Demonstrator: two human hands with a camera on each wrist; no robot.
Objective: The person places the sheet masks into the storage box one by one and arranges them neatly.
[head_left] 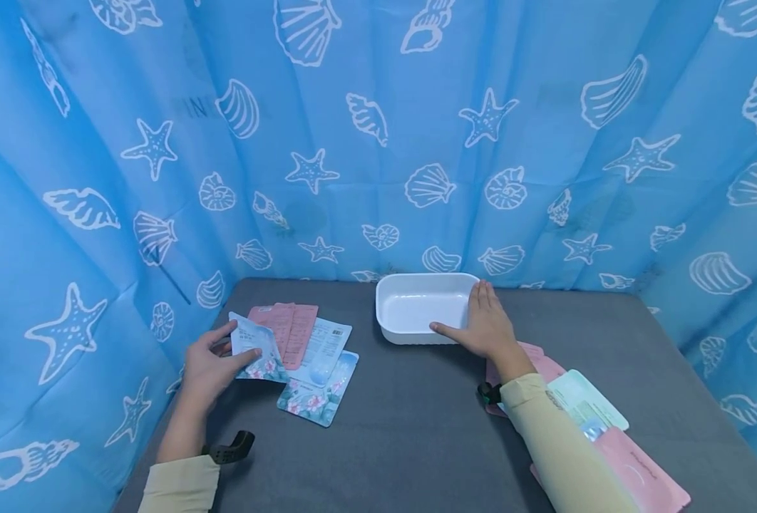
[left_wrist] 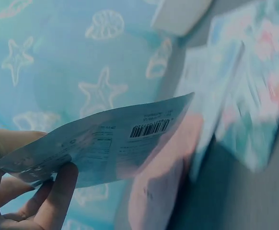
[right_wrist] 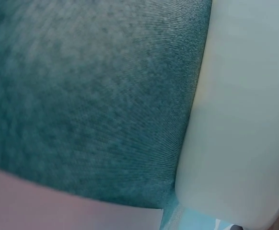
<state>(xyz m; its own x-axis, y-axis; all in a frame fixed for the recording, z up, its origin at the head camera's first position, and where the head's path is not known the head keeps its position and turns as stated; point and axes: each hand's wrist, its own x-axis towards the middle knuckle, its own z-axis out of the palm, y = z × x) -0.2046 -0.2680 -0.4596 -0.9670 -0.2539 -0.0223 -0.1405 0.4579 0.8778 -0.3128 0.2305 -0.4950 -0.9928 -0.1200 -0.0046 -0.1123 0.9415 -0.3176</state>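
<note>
Two hands busy: left hand (head_left: 208, 367) pinches a blue floral sachet (head_left: 254, 350) at 9 o'clock, w/ right hand (head_left: 484, 324) flat, fingers straight, steadying the white tray (head_left: 417, 308) at 12, so best keep that pinch near the edge & carry it level.

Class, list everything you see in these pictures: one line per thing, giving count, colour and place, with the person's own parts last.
held sachet: one, pale blue with flowers, in the left hand
left pile of sachets: about four, pink, white and floral blue, table's left
white tray: one, white, table's far middle
right pile of sachets: several, pink and pale green, partly under the right forearm
table: one, grey
curtain: blue with white shells and starfish, all round
left hand: pinches the held sachet
right hand: lies flat on the white tray's right rim
</note>
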